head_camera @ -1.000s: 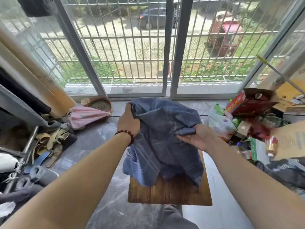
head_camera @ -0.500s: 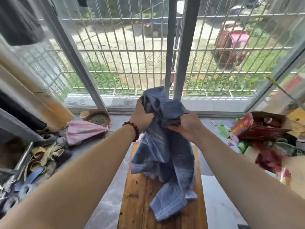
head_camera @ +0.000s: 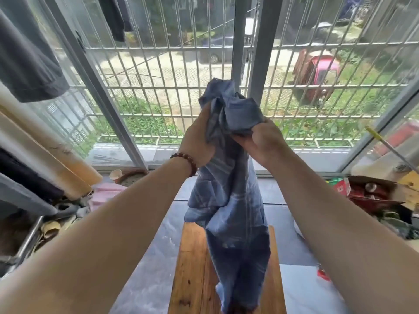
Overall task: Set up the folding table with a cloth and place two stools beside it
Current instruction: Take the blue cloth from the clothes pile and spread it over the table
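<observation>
While we hang the cloth [head_camera: 229,200] over the worktop [head_camera: 192,268], left hand [head_camera: 197,141] and right hand [head_camera: 263,141] fingers [head_camera: 242,139] pinch its bunched top, probably hunting an edge to spread.

Where the left hand [head_camera: 196,141] and right hand [head_camera: 264,138] gripped the cloth [head_camera: 229,200], bunched folds covered most of the fingertips, so how many fingers closed on it could not be told. Below the grip, the hanging cloth hid the middle of the wooden table [head_camera: 191,268]. The bottom edge cut off the cloth's lowest end and the table's near end. Both forearms ran off the lower corners. Right of the grip, the print on a red box [head_camera: 342,189] was too small to read. Below and left of the grip, the left forearm covered part of a blurred heap [head_camera: 52,225] on the floor. Up and left, a dark garment [head_camera: 25,55] was cut by the frame's edge.
</observation>
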